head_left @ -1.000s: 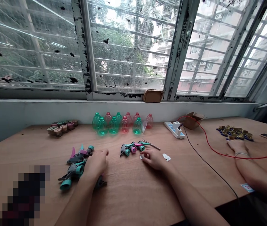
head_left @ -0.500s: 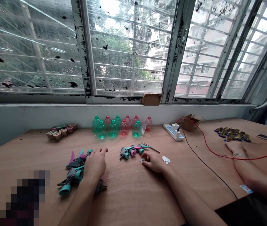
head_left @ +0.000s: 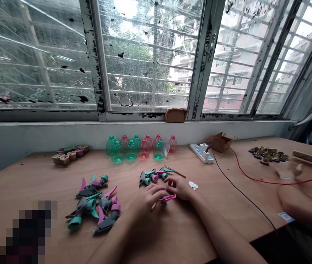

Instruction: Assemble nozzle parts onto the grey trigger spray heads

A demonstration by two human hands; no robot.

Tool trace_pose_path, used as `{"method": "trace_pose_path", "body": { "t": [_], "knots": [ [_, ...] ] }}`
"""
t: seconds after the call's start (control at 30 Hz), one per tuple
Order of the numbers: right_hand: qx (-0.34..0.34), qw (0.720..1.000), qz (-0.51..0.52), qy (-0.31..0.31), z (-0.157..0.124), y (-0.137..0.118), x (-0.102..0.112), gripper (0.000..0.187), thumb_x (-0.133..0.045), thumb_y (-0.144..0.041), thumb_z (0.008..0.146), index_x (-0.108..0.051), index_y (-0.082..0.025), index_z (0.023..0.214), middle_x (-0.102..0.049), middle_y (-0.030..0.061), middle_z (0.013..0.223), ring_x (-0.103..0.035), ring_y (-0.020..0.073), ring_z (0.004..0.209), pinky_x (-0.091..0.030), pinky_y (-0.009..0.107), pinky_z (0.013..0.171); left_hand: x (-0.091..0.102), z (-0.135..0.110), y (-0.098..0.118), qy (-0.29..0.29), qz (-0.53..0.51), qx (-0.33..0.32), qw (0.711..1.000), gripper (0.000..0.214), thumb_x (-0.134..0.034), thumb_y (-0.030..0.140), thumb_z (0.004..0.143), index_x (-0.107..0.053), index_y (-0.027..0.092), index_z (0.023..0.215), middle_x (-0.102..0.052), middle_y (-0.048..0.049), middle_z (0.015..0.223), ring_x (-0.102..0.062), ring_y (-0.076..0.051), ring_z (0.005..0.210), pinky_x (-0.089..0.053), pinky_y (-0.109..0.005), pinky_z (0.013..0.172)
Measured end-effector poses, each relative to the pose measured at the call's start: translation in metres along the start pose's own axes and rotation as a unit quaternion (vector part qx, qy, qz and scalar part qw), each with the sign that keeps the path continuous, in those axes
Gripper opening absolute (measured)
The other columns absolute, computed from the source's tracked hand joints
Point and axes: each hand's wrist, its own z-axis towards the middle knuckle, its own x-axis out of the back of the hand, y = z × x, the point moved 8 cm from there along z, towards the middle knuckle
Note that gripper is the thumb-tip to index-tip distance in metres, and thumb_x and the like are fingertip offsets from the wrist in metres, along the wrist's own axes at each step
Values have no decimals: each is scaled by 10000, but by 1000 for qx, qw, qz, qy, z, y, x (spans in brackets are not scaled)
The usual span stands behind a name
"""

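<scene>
Facing a wide barred window [head_left: 150, 55] with flaking black paint, a long wooden table [head_left: 46, 183] runs beneath the sill, and its far edge carries a row of green and red plastic bottles [head_left: 131, 150], all without heads. Left of them sits a cluster of small multicoloured collars [head_left: 69, 157], and to the right are a power strip [head_left: 201, 153], a cardboard box [head_left: 222, 143] and a loose pile of gold-coloured caps [head_left: 268, 154]. A red wire [head_left: 255, 179] and a black cable [head_left: 241, 198] cross the wood. At the right edge, a co-worker's hand [head_left: 288, 170] reaches toward a wooden strip [head_left: 309, 157]. On the near side, the larger heap of spray heads [head_left: 92, 205], in grey, teal and pink, lies apart from a smaller group of spray heads [head_left: 152, 177] further along the table. These two groups show how things stand: a good number of heads look put together, while every bottle stands bare. Tweezers [head_left: 175, 171] lie just behind the smaller group, and white scraps [head_left: 193, 185] rest just beside it. Between them, the left hand [head_left: 147, 200] and right hand [head_left: 180, 187] close in together, their fingers narrow and curled around a pink trigger [head_left: 168, 198], held low over the wood just in front of the smaller group. Part of the trigger is hidden by the fingers.
</scene>
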Motion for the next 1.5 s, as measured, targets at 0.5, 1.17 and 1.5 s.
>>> {"method": "trace_pose_path", "body": {
  "t": [0.5,1.17,1.5],
  "knots": [
    [-10,1000,18,16,-1,3,5,220,-632,-372,808,-715,-192,712,-660,3,669,-554,135,620,-387,232,551,-19,-1,-5,-42,-169,111,978,329,-479,135,834,-604,230,1123,-634,-60,1153,-574,-184,1013,-457,-298,900],
    [-4,976,185,119,-7,-13,15,312,-616,-461,808,-678,-161,751,-586,5,650,-452,99,514,-336,227,477,5,-22,-61,130,-29,319,938,233,-536,264,831,-628,247,1045,-667,17,735,-595,-134,607,-406,-221,583],
    [59,981,180,49,-7,-50,-3,287,-611,-445,827,-676,-170,773,-587,7,666,-471,110,572,-371,229,524,-7,-16,-53,86,-20,287,954,204,-564,247,820,-640,287,1005,-712,14,938,-648,-173,827,-424,-227,652]
  ]
}}
